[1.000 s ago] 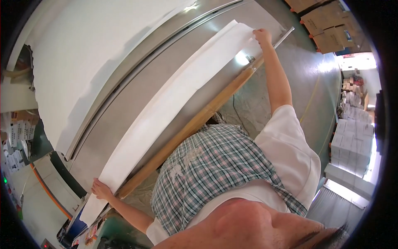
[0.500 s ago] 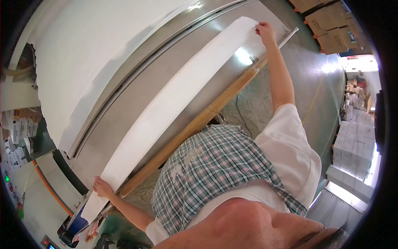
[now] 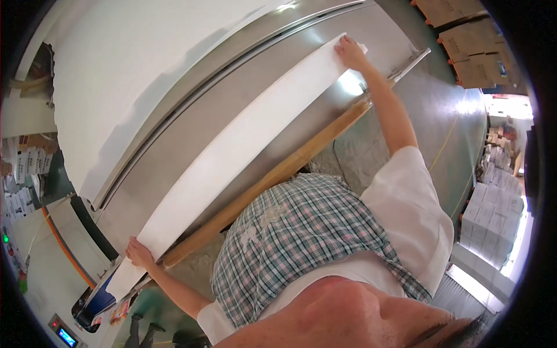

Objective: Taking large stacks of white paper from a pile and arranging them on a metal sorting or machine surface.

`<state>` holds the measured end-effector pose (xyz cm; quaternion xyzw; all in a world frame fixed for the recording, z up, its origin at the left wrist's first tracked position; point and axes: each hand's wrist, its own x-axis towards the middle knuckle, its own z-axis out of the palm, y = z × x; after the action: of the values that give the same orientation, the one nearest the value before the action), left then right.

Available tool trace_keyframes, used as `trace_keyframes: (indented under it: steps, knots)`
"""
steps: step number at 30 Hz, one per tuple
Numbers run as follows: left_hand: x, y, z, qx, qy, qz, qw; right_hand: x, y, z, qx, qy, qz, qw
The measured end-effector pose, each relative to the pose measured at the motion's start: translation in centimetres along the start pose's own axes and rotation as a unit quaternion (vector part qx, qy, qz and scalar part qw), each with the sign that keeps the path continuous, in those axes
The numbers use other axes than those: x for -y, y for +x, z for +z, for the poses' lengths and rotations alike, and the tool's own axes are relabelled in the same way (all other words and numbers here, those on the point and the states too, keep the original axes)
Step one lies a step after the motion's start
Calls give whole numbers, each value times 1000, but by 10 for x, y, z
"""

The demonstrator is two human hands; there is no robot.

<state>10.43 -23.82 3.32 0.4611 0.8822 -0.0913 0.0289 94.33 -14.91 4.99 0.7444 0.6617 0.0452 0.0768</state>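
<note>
A long white strip of sheet material (image 3: 232, 148) lies slantwise across the grey metal table (image 3: 203, 122), from the lower left to the upper right. I cannot tell if it is paper or cloth. My left hand (image 3: 139, 253) is closed over the strip near its lower-left end, and a short tail of it sticks out beyond the hand. At the far right end, my right hand (image 3: 351, 52) grips the strip with the fingers over its upper edge. A small corner of the strip shows past that hand.
A wooden bar (image 3: 267, 180) runs along the table's near edge, close to my checked apron (image 3: 290, 232). Beyond the table is a wide white sheet (image 3: 145, 58) behind a metal rail (image 3: 232, 69). Cardboard boxes (image 3: 473, 46) stand at the upper right. A control panel (image 3: 65, 333) is at lower left.
My right hand has shifted left and down, from the strip's corner onto its end edge. The left hand keeps its hold at the lower end. The view has tilted slightly.
</note>
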Motion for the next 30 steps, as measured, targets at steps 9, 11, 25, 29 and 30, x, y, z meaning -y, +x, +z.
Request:
trace_keyframes:
  steps: [9, 11, 25, 29, 30]
  knots:
    - [9, 9, 0, -101, -44, 8, 994, -36, 38, 22, 165, 281, 47, 944]
    - [60, 14, 17, -244, 2, 117, 963, -8, 38, 18, 224, 329, 6, 917]
    - [-53, -95, -2, -340, -161, 74, 924, 244, -4, -48, 482, 442, -307, 691]
    - [-51, -95, 5, -348, -226, 81, 906, 325, -13, -32, 471, 412, -379, 682]
    - [-49, -93, 8, -347, -238, 89, 903, 350, -18, -36, 478, 409, -390, 672]
